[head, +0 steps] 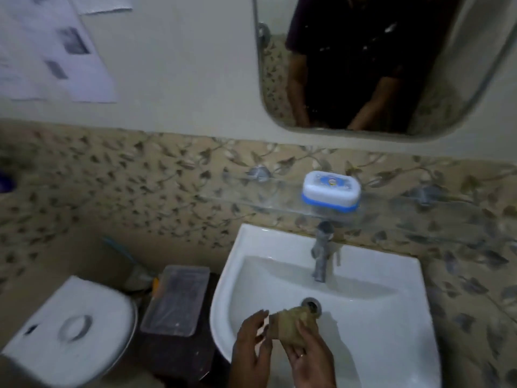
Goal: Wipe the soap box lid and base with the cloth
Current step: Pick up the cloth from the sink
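Two hands show at the near edge: the left hand (251, 351) and the right hand (312, 359). There is one cloth (291, 323). One soap box (331, 191) stands on one glass shelf (251, 201), which has two metal brackets, a left bracket (258, 173) and a right bracket (423, 194). There is one sink (391, 345), one tap (321, 253), one drain (312, 303) and one mirror (279, 79). On the left are one clear plastic container (176, 298) and one toilet tank (103, 309) with one flush button (75, 327). At least two paper sheets (56, 51) hang far left, too blurred for an exact count.
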A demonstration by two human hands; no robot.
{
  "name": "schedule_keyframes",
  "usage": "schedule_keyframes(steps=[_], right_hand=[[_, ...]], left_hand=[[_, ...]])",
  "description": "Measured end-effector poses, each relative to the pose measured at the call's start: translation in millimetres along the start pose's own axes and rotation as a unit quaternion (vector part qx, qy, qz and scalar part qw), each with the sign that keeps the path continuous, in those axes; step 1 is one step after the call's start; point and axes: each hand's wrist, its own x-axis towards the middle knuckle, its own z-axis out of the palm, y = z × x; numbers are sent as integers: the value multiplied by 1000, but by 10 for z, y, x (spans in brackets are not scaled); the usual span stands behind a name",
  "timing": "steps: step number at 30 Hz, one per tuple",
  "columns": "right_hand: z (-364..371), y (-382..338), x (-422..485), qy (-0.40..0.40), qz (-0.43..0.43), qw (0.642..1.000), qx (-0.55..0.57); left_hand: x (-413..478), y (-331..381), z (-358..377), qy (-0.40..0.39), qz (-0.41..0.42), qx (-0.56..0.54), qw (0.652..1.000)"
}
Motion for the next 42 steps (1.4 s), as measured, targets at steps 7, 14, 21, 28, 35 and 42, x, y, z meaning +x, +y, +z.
schedule_keyframes(steps=[7, 14, 21, 28, 35, 42], right_hand=[[990, 945, -36, -57, 71, 992, -89], [1839, 1763, 564, -52, -3, 955, -293], [2332, 2475, 1846, -1, -101, 799, -593], [2355, 3120, 3174, -28, -42, 713, -699], [2279, 3586, 3863, 16, -20, 725, -689], [2372, 3416, 3588, -12, -44, 712, -700]], left_hand=[[349, -65, -1093, 3, -332, -503, 798], [1164, -897, -2168, 83, -222, -145, 960], [2222, -1682, -2805, 4, -130, 12, 991], [3085, -2961, -2700, -51, -165, 149, 974], [3420, -3779, -2398, -170, -199, 266, 928], [3418, -3574, -2431, -213, -187, 348, 894]])
